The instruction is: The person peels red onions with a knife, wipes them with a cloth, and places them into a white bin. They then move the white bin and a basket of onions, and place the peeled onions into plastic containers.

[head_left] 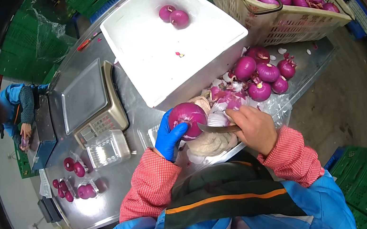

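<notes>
A large red onion (187, 116) rests in my left hand (166, 138), which wears a blue glove, its thumb across the onion's front. My bare right hand (253, 127) is closed round a knife (217, 129) with a curved blade, whose tip touches or nearly touches the onion's right side. Below the blade lies a pale, crumpled cloth (210, 144). Purple and white onion skins (226, 94) are heaped just beyond my hands. Several red onions (267, 72) sit to the right of the skins.
Beyond my hands stands a white foam box (150, 57) holding two onions. A crate (270, 28) full of onions is at the back right. On the left are a scale (111, 97), clear trays (108, 148) and packed onions (86, 191). Another person (19, 109) works at far left.
</notes>
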Demonstrator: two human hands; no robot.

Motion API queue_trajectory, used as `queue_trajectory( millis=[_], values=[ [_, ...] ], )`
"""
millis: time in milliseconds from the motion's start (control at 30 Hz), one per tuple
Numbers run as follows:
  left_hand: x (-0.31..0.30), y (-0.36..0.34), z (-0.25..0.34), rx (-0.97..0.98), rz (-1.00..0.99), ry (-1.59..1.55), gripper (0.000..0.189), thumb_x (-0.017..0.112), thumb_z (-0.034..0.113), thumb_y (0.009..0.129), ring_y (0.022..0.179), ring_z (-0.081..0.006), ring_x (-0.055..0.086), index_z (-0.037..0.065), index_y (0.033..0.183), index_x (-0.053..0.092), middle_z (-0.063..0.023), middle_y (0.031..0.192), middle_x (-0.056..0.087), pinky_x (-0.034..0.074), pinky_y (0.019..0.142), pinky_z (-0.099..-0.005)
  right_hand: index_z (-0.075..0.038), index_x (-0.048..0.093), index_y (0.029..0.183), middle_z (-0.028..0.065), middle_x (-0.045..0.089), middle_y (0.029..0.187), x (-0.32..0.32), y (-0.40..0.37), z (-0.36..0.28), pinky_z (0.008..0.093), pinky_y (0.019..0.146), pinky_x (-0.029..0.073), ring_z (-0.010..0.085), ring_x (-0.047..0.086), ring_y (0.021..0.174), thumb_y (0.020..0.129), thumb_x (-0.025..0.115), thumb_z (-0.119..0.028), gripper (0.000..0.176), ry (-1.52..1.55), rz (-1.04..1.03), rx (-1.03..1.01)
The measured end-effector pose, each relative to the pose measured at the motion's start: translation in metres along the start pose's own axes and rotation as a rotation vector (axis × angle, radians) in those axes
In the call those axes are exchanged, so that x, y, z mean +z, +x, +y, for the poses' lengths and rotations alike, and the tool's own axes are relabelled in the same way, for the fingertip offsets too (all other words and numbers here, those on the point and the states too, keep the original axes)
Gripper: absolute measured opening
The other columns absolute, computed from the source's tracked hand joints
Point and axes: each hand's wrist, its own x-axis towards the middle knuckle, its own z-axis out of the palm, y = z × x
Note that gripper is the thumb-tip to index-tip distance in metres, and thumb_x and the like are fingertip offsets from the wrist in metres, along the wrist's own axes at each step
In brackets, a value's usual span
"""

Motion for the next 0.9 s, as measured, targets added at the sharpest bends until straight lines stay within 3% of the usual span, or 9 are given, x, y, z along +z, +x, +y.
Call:
queue_trajectory(
  millis=[333,533,633,667,767,800,900],
  values=[
    [0.003,-0.004,0.003,0.015,0.01,0.035,0.067,0.079,0.02,0.079,0.112,-0.0215,0.059,0.003,0.134,0.044,-0.0109,0.122,0.059,0.048,0.098,-0.0362,-0.007,0.064,0.102,0.0039,0.054,0.08,0.015,0.0,0.006,0.0336,0.061,0.051,0.0212,0.06,0.074,0.071,0.071,-0.011,0.032,-0.071,0.012,0.018],
    [0.012,-0.006,0.002,0.111,0.013,0.1,0.066,0.08,0.021,0.079,0.108,-0.0195,0.059,0.003,0.132,0.044,-0.0101,0.12,0.059,0.049,0.095,-0.0345,-0.006,0.065,0.106,0.0091,0.06,0.084,0.033,-0.007,0.006,0.0386,0.066,0.052,0.0281,0.062,0.077,0.077,0.068,-0.011,0.029,0.059,-0.025,0.147],
    [0.01,-0.002,-0.003,0.09,0.09,0.071,0.066,0.08,0.021,0.078,0.108,-0.02,0.059,0.003,0.131,0.045,-0.0104,0.12,0.059,0.049,0.096,-0.0352,0.003,0.062,0.109,0.0156,0.064,0.087,0.05,-0.01,-0.011,0.0401,0.071,0.05,0.0341,0.062,0.079,0.089,0.059,-0.012,0.024,0.446,-0.032,0.324],
    [0.009,-0.003,-0.006,0.103,0.075,0.078,0.065,0.08,0.021,0.079,0.109,-0.0202,0.059,0.004,0.131,0.045,-0.0105,0.12,0.059,0.048,0.096,-0.0354,0.003,0.062,0.11,0.0197,0.067,0.092,0.059,-0.011,-0.01,0.0389,0.074,0.05,0.0348,0.065,0.085,0.095,0.053,-0.016,0.026,0.612,-0.092,0.467],
    [0.006,-0.004,-0.012,0.11,0.04,0.071,0.064,0.078,0.02,0.08,0.11,-0.0211,0.058,0.003,0.132,0.045,-0.0109,0.121,0.059,0.048,0.098,-0.0362,-0.003,0.064,0.11,0.021,0.067,0.095,0.069,-0.008,0.02,0.0463,0.076,0.05,0.0416,0.064,0.088,0.095,0.052,-0.023,0.028,0.717,-0.305,0.787],
    [0.006,-0.003,-0.013,0.095,0.045,0.047,0.063,0.078,0.02,0.081,0.111,-0.0214,0.058,0.003,0.132,0.045,-0.0111,0.121,0.058,0.048,0.098,-0.0366,-0.003,0.063,0.111,0.0204,0.067,0.094,0.065,-0.008,0.016,0.0474,0.075,0.05,0.0418,0.063,0.087,0.094,0.052,-0.022,0.028,0.652,-0.18,0.586],
    [0.008,0.002,-0.006,0.04,0.038,-0.016,0.06,0.075,0.019,0.083,0.113,-0.0215,0.058,0.002,0.133,0.046,-0.0115,0.123,0.058,0.047,0.099,-0.0365,-0.005,0.063,0.111,0.0176,0.065,0.089,0.04,0.0,0.007,0.0462,0.072,0.05,0.0389,0.064,0.082,0.089,0.058,-0.017,0.025,0.506,-0.121,0.5]
  ],
)
